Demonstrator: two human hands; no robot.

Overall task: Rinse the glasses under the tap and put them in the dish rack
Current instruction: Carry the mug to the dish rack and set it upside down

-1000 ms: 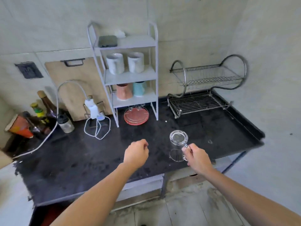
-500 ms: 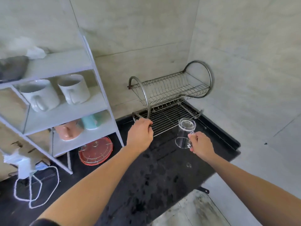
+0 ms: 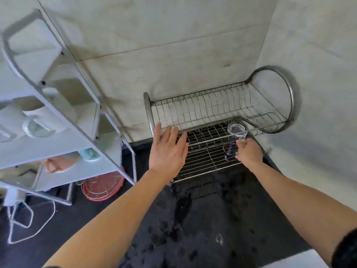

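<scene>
Clear glass mug over lower grid of two-tier steel wire dish rack, pinched at handle by right hand. Whether base touches grid, unclear. Left hand spread flat, fingers apart, above rack's left end. Black wet bench beneath; white shelf unit leftward.

Single head-worn wide-angle view; I look forward and steeply down from above the black counter, facing the wall corner. The dish rack sits near centre, close ahead; the shelf unit bends along the left edge. Both forearms enter from the bottom. I have no second view to compare.
</scene>
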